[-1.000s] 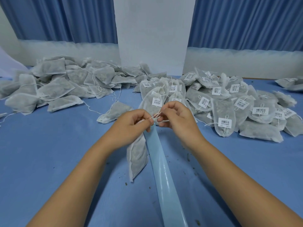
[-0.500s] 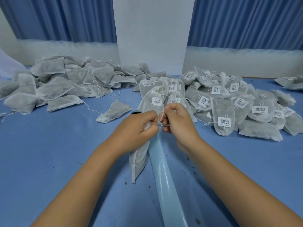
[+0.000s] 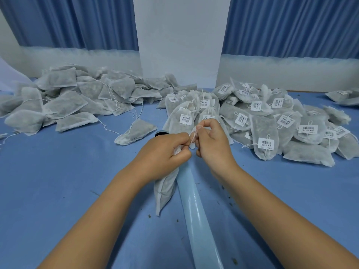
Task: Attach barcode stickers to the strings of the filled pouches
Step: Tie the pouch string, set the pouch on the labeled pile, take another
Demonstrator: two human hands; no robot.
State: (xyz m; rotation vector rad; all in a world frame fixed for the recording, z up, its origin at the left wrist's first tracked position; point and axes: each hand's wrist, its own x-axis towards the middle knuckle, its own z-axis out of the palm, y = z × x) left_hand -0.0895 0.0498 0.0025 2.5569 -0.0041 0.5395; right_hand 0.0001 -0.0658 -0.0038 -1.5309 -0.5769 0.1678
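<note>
Pouch: the filled pouch (image 3: 165, 191) hangs from under the left hand (image 3: 165, 154), its lower corner down on the table (image 3: 58, 181); the fist is clamped round the gathered neck, likely to keep the mouth closed and the cord taut.
String: a thin white string (image 3: 192, 139) crosses the small gap between the hands; the right hand (image 3: 211, 144) pinches it between thumb and forefinger, the other fingers curled in.
Sticker: a small white piece (image 3: 192, 146) sits at the string just below the pinch (probably the label being folded on, though I cannot tell for certain); no print shows on it.
Hands: close together, nearly touching, each gripping its own end of the work.
Backing strip: a glossy pale blue strip (image 3: 196, 210) runs from beneath the hands toward the person, kept central so labels are within easy reach.
Labelled pile: beyond and to the right of the right hand, pouches (image 3: 266, 133) carrying white barcode labels (image 3: 266, 143); bars are plain, the characters beside them too small to read.
Unlabelled pile: well out beyond the left hand, bare pouches (image 3: 64, 105) with loose strings; one stray pouch (image 3: 136, 131) lies nearer.
</note>
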